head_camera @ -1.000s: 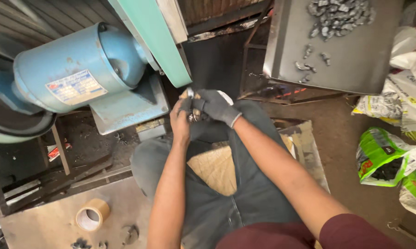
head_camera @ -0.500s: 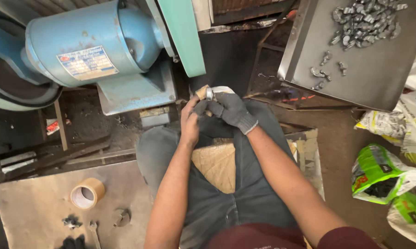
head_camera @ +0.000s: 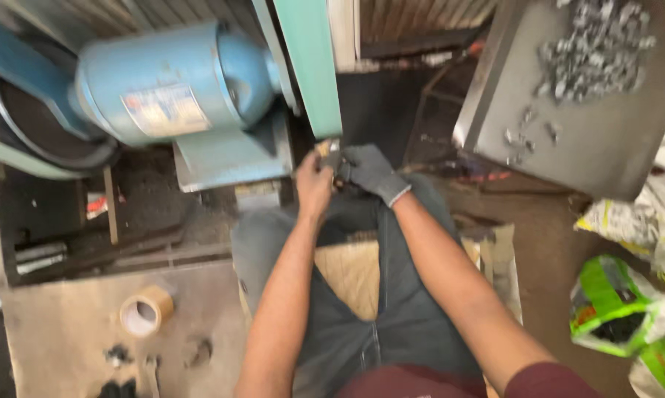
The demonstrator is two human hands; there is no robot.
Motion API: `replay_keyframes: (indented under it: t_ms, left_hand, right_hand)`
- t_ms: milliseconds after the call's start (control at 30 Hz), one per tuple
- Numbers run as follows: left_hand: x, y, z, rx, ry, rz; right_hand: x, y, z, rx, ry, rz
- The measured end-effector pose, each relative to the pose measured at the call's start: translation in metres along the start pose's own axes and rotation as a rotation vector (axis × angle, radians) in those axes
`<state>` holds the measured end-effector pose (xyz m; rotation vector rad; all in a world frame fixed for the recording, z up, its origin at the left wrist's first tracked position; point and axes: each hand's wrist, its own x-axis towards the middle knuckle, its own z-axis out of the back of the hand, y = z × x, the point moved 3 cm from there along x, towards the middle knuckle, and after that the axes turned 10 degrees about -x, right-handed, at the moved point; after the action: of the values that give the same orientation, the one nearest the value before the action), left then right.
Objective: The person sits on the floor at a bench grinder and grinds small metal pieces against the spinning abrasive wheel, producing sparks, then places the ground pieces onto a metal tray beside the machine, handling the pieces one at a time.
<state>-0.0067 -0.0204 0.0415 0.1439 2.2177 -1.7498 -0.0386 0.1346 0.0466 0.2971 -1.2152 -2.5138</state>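
Observation:
My bare left hand (head_camera: 314, 180) and my grey-gloved right hand (head_camera: 371, 171) meet above my knees, just below the green upright belt guard (head_camera: 309, 66) of a grinding machine. Both pinch a small metal piece (head_camera: 331, 152) between the fingertips; it is blurred and mostly hidden by the fingers. I am seated in dark trousers (head_camera: 391, 309), with a strip of wooden seat (head_camera: 351, 273) showing between my legs.
A blue motor housing (head_camera: 170, 81) sits at the upper left. A grey metal tray (head_camera: 590, 140) at the upper right holds several small metal parts (head_camera: 594, 51). A tape roll (head_camera: 144, 312) lies on the low bench at left. Green and white bags (head_camera: 620, 306) lie at right.
My hands stay pressed together on the small piece below the green guard. The view has shifted a little, so the motor and tray sit lower and further left in the picture.

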Motion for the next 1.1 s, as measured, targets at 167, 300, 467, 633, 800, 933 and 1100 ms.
replay_keyframes:
  t_ms: [167,300,467,633,800,933,1100]
  left_hand:
    - [-0.022,-0.012,0.013,0.173,0.033,-0.102]
    - [-0.02,-0.014,0.013,0.101,0.104,0.021]
    - [0.002,0.011,0.013,0.324,0.018,-0.186]
    - [0.019,0.068,0.001,-0.601,0.205,0.227]
    - [0.026,0.044,-0.011,-0.755,0.319,0.222]
    - [0.0,0.017,0.003,-0.424,0.135,0.123]
    - [-0.022,-0.015,0.012,0.457,0.059,-0.197]
  right_hand:
    - [-0.038,0.018,0.02,0.34,-0.159,0.04]
    - [-0.052,0.026,0.026,0.764,-0.074,-0.284]
    - [-0.033,0.014,0.014,0.87,-0.221,-0.316]
    - [0.014,-0.02,-0.011,1.159,-0.293,-0.4]
    - [0.017,-0.023,-0.005,1.085,-0.37,-0.51]
    - [-0.022,0.0,0.005,0.924,-0.275,-0.166]
    - [-0.056,0.034,0.015,-0.212,-0.219,0.108]
